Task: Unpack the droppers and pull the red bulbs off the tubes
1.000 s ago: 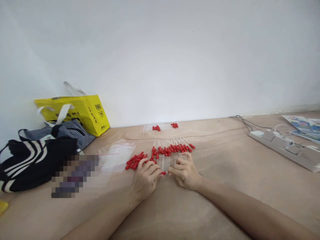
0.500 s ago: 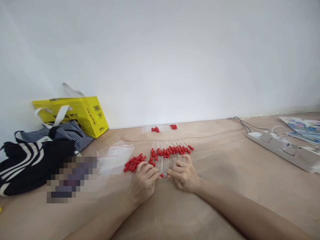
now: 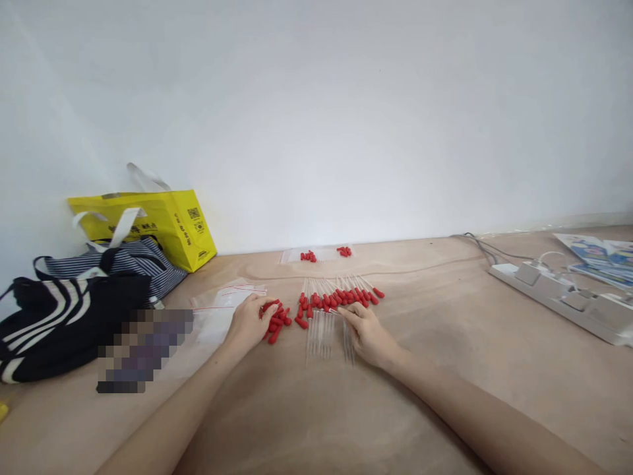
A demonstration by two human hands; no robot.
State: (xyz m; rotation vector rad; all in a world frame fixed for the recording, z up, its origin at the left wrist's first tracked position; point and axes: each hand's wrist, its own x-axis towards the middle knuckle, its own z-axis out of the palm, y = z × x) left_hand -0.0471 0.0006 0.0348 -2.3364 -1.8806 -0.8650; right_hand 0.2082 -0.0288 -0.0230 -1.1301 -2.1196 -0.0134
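My left hand [image 3: 251, 323] is at the pile of loose red rubber bulbs [image 3: 277, 323], its thumb and fingers closed around a bulb at the pile's edge. My right hand [image 3: 368, 333] pinches a thin clear dropper tube, whose pale end pokes out left of the fingertips; the rest is hidden by the hand. Below and left of that hand lies a row of bare dropper tubes [image 3: 321, 335], with a few more beside the palm. Just behind them, finished droppers [image 3: 341, 297] lie fanned out, red bulbs toward me and tubes pointing away.
Clear zip bags [image 3: 225, 316] lie left of the pile. Against the wall is another clear bag [image 3: 326, 254] with red bulbs. A yellow bag [image 3: 188, 231], a striped bag [image 3: 168, 270] and a black bag [image 3: 74, 330] stand left. Right are a power strip [image 3: 558, 297] and leaflets [image 3: 593, 251].
My left hand has moved left from the bare tubes to the bulb pile. My right hand has shifted slightly up. The red bulb that was between my hands is no longer seen there.
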